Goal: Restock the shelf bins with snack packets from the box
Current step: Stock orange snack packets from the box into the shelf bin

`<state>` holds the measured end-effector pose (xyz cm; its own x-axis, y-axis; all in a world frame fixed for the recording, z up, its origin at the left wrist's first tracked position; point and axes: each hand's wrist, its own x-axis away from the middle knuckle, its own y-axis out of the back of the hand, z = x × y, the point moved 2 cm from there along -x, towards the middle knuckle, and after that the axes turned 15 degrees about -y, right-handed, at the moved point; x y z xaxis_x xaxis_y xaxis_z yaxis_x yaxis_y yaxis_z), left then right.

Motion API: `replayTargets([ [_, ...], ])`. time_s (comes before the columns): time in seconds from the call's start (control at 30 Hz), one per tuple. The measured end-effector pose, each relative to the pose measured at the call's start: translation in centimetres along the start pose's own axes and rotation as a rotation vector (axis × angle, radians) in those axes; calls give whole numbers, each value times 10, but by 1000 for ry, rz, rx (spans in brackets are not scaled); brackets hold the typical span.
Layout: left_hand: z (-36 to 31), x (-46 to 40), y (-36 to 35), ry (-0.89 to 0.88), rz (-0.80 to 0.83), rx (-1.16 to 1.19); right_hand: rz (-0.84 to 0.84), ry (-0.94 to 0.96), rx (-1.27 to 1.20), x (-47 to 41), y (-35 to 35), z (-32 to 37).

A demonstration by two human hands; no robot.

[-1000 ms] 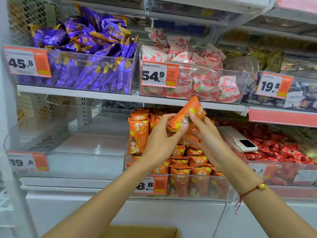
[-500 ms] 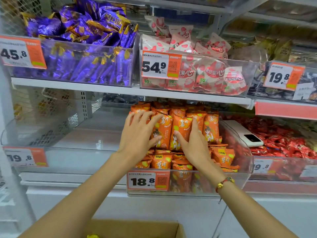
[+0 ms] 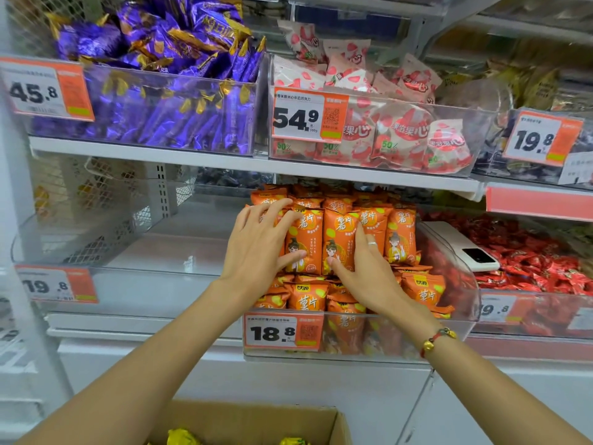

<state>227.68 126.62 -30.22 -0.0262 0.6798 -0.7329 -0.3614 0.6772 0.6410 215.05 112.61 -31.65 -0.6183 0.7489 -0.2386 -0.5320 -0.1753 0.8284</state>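
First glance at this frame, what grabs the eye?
Both hands, left hand and right hand, pressed flat against upright orange snack packets in the middle clear bin tagged 18.8. Above left, a bin heaped with purple packets. A white phone lies on the bin edge to the right.

A single wide-angle view is taken from the person's head, directed forward and slightly down at close range onto white shelving [image 3: 205,160]. Straight lines are bowed toward the edges. A brown cardboard box [image 3: 256,419] is cut off by the lower border, beneath both forearms.
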Motion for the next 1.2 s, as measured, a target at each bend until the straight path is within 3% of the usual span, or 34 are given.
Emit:
replayTargets([
  [0.1,0,1,-1,-2,-10,-15,136,-9,-114,-4,2,-6],
  [0.17,-1,2,-3,-2,-20,-27,123,-36,-150,-3,6,-7],
  [0.27,-2,4,-5,3,-14,-14,-195,81,-100,3,15,1],
  [0.33,-1,4,-5,3,-12,1,-292,198,-24,5,14,9],
  [0.93,0,0,3,-27,77,98,-204,133,8,4,15,14],
  [1.07,-4,6,11,-40,27,124,-271,131,32,15,25,17],
  [1.2,-8,35,39,7,-165,177,-342,371,-14,50,25,26],
])
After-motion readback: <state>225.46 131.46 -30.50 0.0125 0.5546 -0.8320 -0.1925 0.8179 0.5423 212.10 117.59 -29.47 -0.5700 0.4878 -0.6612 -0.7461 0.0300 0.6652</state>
